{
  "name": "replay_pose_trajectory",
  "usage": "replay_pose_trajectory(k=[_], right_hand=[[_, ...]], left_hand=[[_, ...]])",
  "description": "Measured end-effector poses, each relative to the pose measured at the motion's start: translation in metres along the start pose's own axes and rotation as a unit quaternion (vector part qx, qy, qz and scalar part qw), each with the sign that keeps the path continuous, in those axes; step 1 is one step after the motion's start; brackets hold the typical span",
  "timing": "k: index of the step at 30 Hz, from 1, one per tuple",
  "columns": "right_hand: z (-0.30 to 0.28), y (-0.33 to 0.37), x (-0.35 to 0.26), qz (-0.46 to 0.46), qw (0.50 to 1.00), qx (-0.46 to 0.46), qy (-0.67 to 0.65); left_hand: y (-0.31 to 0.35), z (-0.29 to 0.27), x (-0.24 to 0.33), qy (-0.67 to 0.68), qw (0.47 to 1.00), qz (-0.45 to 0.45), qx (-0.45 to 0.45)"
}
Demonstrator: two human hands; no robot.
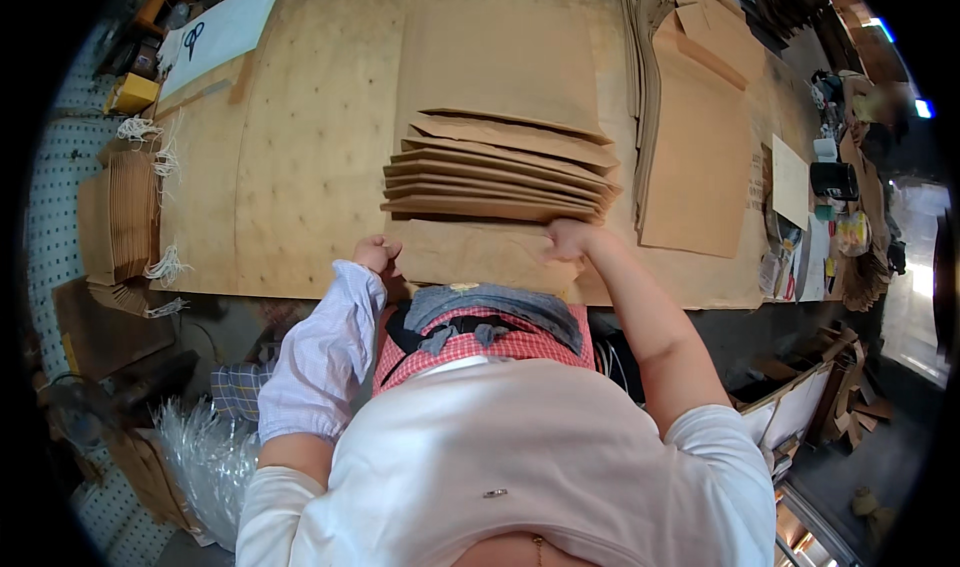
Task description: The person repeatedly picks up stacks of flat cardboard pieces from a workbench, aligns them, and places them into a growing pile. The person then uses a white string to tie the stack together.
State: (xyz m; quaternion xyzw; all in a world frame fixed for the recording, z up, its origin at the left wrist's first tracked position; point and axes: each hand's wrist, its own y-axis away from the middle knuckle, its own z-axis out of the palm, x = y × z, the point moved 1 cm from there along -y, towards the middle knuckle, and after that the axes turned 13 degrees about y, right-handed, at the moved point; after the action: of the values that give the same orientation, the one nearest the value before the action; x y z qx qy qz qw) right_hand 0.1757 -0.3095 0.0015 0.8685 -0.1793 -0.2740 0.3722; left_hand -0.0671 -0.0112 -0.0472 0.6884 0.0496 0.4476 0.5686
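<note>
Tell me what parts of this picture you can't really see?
Head view:
- Left hand fingers: curled under, so the grip on the bottom paper sheet stays hidden.
- Right hand: fingertips tucked under the fanned paper stack.
- Sheet's near edge: covered by the apron.
- Things at the table's right end: too small and blurred.

Evenly bright and sharp mid-frame; strong fisheye bending, dark rim, glare at far right.
</note>
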Motion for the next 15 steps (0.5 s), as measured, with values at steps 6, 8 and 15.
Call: replay_pose_trajectory(k=[6,8,15], right_hand=[[0.03,0.087,-0.006,0.132,0.989,0.022,0.06],[0.003,0.116,-0.037,0.098,0.985,0.099,-0.101],[0.028,0.015,-0.07,-0.011,0.95,0.312,0.034]], left_hand=[[-0.018,0.008,0.03,0.077,0.996,-0.045,0.016],[-0.031,0.002,0.051,0.116,0.991,-0.066,0.019],[-0.021,0.055,0.145,0.263,0.964,-0.029,-0.028]])
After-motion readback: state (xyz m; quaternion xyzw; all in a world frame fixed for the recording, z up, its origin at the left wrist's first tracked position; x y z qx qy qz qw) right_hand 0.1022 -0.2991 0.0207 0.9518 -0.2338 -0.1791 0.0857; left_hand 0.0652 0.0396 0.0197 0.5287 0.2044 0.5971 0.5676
